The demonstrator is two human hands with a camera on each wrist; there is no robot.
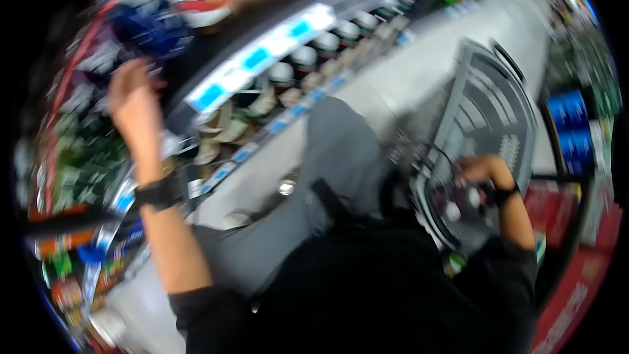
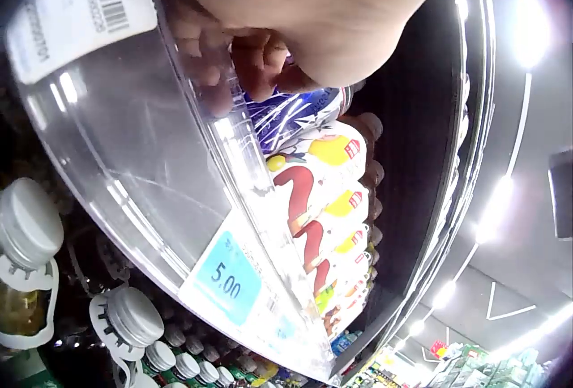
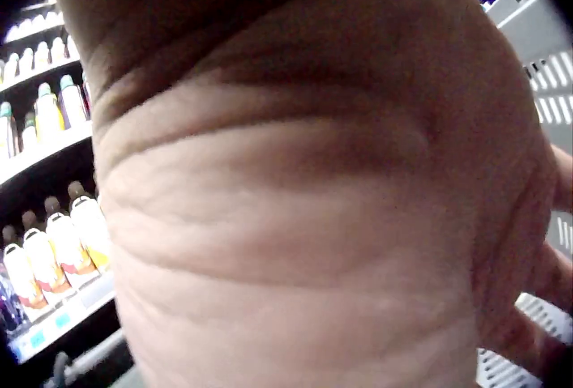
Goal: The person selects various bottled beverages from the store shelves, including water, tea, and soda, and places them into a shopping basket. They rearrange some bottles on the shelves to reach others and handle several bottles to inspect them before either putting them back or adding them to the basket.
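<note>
My left hand [image 1: 134,95] reaches to the shelf at the left, blurred, just below a dark blue item [image 1: 154,29]. In the left wrist view, its bent fingers [image 2: 260,61] are behind a clear shelf guard [image 2: 134,137], right above a blue-patterned package [image 2: 295,119]; whether they grip it is unclear. My right hand [image 1: 485,172] is over the near end of a grey basket [image 1: 488,98], beside dark items with white spots [image 1: 452,203]. The right wrist view shows mostly the wrist, with fingers [image 3: 528,334] in front of the basket's slotted wall [image 3: 537,57]; their hold is hidden.
White-capped bottles [image 1: 304,58] line a lower shelf beside blue price tags [image 1: 255,59]. Red-and-white bottles [image 2: 336,191] stand behind the blue-patterned package. Red boxes [image 1: 553,213] and blue packs [image 1: 573,128] are at the right. Pale floor [image 1: 406,85] runs between shelf and basket.
</note>
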